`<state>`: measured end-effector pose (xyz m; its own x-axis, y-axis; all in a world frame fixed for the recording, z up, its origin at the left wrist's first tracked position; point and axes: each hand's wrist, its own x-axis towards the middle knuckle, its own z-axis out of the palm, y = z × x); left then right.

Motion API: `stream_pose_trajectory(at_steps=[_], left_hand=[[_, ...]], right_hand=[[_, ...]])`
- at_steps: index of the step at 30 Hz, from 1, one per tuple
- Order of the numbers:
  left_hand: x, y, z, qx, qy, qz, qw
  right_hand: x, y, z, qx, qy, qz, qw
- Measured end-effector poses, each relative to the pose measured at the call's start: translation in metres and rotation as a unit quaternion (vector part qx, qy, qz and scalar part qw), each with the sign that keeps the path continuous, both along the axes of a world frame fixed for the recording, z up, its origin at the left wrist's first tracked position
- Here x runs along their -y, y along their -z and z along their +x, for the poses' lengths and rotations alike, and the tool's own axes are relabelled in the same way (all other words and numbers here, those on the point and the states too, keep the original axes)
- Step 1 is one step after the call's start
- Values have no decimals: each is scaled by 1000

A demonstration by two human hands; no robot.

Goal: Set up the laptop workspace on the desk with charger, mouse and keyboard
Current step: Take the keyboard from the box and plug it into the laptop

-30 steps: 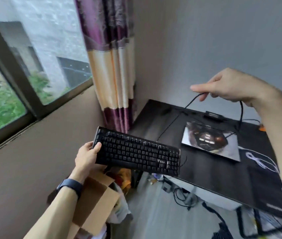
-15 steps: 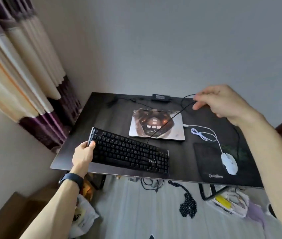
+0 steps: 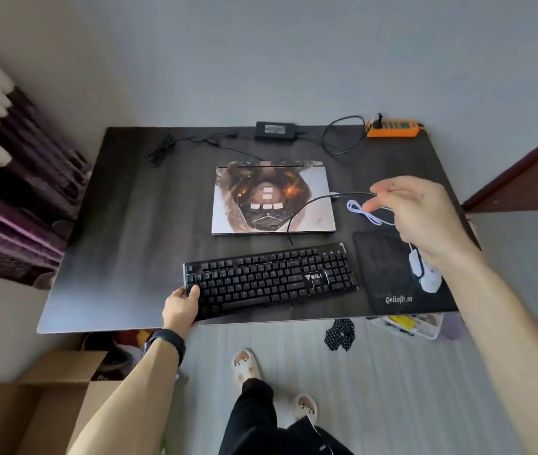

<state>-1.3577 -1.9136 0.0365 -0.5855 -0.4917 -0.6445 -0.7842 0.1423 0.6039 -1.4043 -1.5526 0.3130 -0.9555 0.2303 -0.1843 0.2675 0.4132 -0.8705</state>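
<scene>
A black keyboard [image 3: 271, 277] lies near the front edge of the dark desk [image 3: 123, 231], in front of a closed laptop [image 3: 272, 197] with a picture on its lid. My left hand [image 3: 180, 307] grips the keyboard's front left corner. My right hand [image 3: 422, 215] pinches the keyboard's black cable [image 3: 310, 205] above the desk, right of the laptop. A white mouse [image 3: 427, 274] sits on a black mouse pad [image 3: 392, 274], partly hidden by my right wrist; its white cord [image 3: 361, 210] lies coiled beside the laptop. The black charger brick [image 3: 276, 130] rests at the back edge.
An orange power strip [image 3: 392, 129] with one plug in it sits at the back right. A curtain [image 3: 8, 178] hangs at the left. An open cardboard box [image 3: 41, 399] stands on the floor at the lower left. A wall runs behind the desk.
The keyboard went from mid-air left of the desk to lying on the desk in front of the laptop. My right hand came down and to the right with the cable. The view swung over the desk.
</scene>
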Motion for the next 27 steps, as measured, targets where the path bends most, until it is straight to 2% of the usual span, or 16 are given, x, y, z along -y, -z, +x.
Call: stream_pose_trajectory(at_steps=[4,10,20,27], left_hand=[[-12,-6,-34,30,99,-42,994],[0,14,-57,44,179,-73,980],[5,26,-44,32,169,-66,983],[-15,21,-58,73,179,-96,976]], right_hand=[[14,11,-18,-5,41,-8,999],[27,25,-35,18,83,1,996],[30,49,-43,45,90,1,995],[33,64,-40,65,54,-12,996]])
